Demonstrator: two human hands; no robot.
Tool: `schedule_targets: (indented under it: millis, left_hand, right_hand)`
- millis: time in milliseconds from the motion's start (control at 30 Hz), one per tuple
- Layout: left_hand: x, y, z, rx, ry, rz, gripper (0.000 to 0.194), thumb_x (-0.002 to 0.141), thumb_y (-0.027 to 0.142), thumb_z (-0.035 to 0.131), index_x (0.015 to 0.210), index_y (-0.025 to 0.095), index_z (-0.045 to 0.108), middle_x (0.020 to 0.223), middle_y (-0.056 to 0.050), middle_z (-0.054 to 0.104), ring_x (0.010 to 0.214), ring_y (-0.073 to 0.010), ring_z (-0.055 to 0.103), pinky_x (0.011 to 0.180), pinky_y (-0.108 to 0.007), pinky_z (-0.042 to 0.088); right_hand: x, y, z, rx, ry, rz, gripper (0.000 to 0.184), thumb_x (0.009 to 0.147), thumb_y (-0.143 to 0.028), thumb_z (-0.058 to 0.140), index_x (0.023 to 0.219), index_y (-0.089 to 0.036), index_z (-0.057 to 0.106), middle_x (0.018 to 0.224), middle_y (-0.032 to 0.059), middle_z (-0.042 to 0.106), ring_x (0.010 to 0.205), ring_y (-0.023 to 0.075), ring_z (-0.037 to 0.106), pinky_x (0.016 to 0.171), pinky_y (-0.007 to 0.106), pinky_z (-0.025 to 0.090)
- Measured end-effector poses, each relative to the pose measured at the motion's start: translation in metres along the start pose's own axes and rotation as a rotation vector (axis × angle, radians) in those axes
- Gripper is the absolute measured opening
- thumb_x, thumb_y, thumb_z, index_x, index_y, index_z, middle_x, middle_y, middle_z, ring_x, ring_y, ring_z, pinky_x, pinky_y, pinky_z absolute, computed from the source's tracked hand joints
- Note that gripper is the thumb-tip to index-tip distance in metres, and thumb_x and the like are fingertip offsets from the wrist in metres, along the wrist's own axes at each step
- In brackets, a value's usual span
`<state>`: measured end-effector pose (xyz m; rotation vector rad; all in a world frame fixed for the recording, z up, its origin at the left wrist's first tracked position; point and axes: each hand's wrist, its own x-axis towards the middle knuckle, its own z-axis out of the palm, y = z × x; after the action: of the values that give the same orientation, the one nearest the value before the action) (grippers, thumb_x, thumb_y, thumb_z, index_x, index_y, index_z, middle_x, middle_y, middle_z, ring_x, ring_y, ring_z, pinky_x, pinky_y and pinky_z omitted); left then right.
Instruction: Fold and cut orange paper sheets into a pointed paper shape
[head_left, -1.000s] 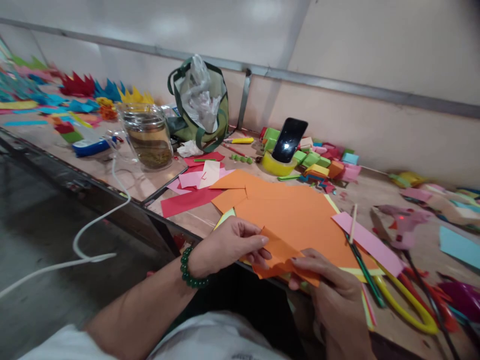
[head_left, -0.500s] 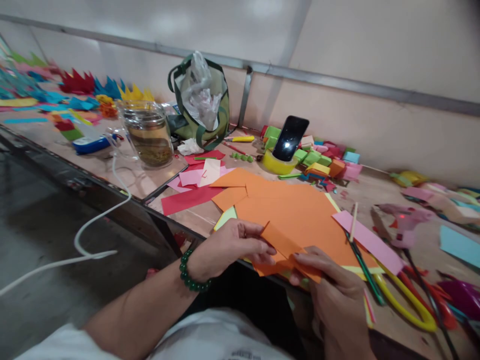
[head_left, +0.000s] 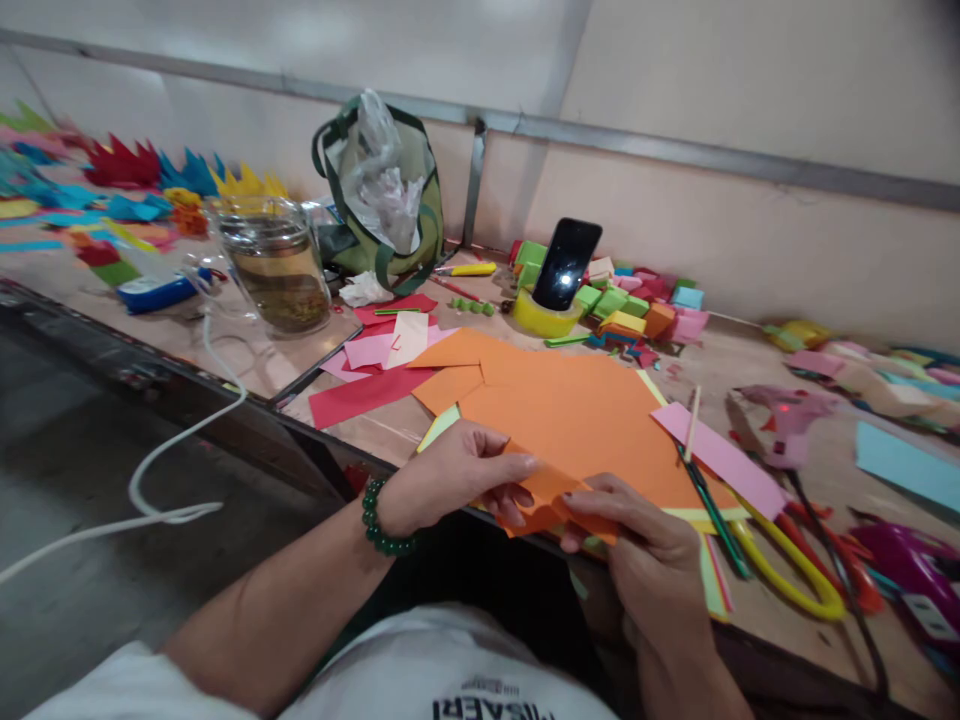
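Note:
Between my two hands, over the table's front edge, is a small piece of orange paper [head_left: 551,487]. My left hand [head_left: 472,470], with a green bead bracelet [head_left: 384,520] at the wrist, pinches its left end with the thumb on top. My right hand [head_left: 645,540] grips its right end between thumb and fingers. Behind it a large orange sheet [head_left: 577,400] lies on the table, over yellow paper. To the right of the sheet are a pink strip [head_left: 720,460], a thin wooden stick [head_left: 692,425] and a green pen-like tool [head_left: 716,520].
Scissors with yellow handles [head_left: 795,585] and a pink glue gun [head_left: 791,420] lie right. A phone [head_left: 568,265] leans in a yellow tape roll [head_left: 544,317] before folded paper pieces. Left stand a glass jar [head_left: 274,270] and a green bag [head_left: 420,245]; a white cable [head_left: 150,450] hangs off the edge.
My left thumb has moved further over the orange paper, and that end now lies flatter. My right hand keeps its grip. The whole view has shifted slightly.

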<state>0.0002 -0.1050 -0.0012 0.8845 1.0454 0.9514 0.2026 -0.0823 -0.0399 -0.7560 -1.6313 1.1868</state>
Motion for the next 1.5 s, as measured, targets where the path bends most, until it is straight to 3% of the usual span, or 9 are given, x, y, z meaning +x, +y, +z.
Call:
schedule_targets:
  millis: [167, 567, 800, 967, 1267, 1500]
  left_hand:
    - [0.001, -0.001, 0.003, -0.015, -0.048, -0.034, 0.033, 0.068, 0.041, 0.075, 0.073, 0.009, 0.067, 0.063, -0.006, 0.069, 0.05, -0.0115, 0.064, 0.051, -0.02, 0.052]
    - [-0.002, -0.001, 0.001, -0.005, -0.007, -0.02, 0.019, 0.073, 0.029, 0.072, 0.074, 0.01, 0.069, 0.063, -0.004, 0.07, 0.05, -0.011, 0.065, 0.052, -0.019, 0.052]
    - [-0.004, 0.0, -0.001, -0.001, 0.043, 0.015, 0.027, 0.07, 0.034, 0.075, 0.075, 0.009, 0.069, 0.061, -0.004, 0.071, 0.049, -0.0109, 0.065, 0.051, -0.018, 0.051]
    - [-0.003, -0.006, -0.001, 0.047, 0.094, 0.066, 0.027, 0.07, 0.036, 0.075, 0.075, 0.009, 0.069, 0.06, -0.004, 0.071, 0.047, -0.01, 0.064, 0.048, -0.016, 0.048]
    - [-0.001, -0.012, -0.005, 0.005, 0.13, 0.124, 0.023, 0.074, 0.035, 0.074, 0.08, 0.013, 0.07, 0.062, -0.002, 0.072, 0.05, -0.0097, 0.065, 0.049, -0.014, 0.049]
    - [0.0, -0.014, -0.003, 0.007, 0.106, 0.122, 0.025, 0.073, 0.036, 0.074, 0.076, 0.012, 0.069, 0.062, -0.003, 0.072, 0.05, -0.0101, 0.065, 0.049, -0.015, 0.049]
  right_hand:
    - [0.0, -0.002, -0.001, 0.023, -0.047, -0.003, 0.039, 0.07, 0.0, 0.05, 0.084, -0.025, 0.077, 0.077, 0.0021, 0.065, 0.056, 0.0122, 0.063, 0.051, 0.025, 0.053]
    - [0.005, -0.008, -0.001, 0.11, -0.104, 0.047, 0.03, 0.078, -0.006, 0.053, 0.079, -0.024, 0.077, 0.08, 0.0017, 0.063, 0.053, 0.0109, 0.064, 0.052, 0.025, 0.054]
    - [0.007, -0.012, 0.004, 0.25, 0.085, 0.283, 0.029, 0.081, -0.021, 0.065, 0.109, -0.026, 0.066, 0.078, -0.0012, 0.068, 0.05, 0.0112, 0.066, 0.052, 0.023, 0.056]
    - [0.012, -0.018, 0.004, 0.378, 0.063, 0.365, 0.038, 0.08, -0.028, 0.067, 0.115, -0.022, 0.056, 0.065, -0.0046, 0.063, 0.047, 0.0111, 0.065, 0.049, 0.02, 0.053]
    - [0.02, -0.025, 0.006, 0.349, 0.124, 0.349, 0.04, 0.081, -0.04, 0.064, 0.114, -0.019, 0.056, 0.065, -0.0046, 0.059, 0.049, 0.0117, 0.063, 0.049, 0.023, 0.055]
    - [0.024, -0.033, 0.01, 0.206, 0.144, 0.307, 0.048, 0.072, -0.03, 0.075, 0.113, -0.019, 0.053, 0.056, -0.0101, 0.053, 0.043, 0.0105, 0.061, 0.046, 0.021, 0.052]
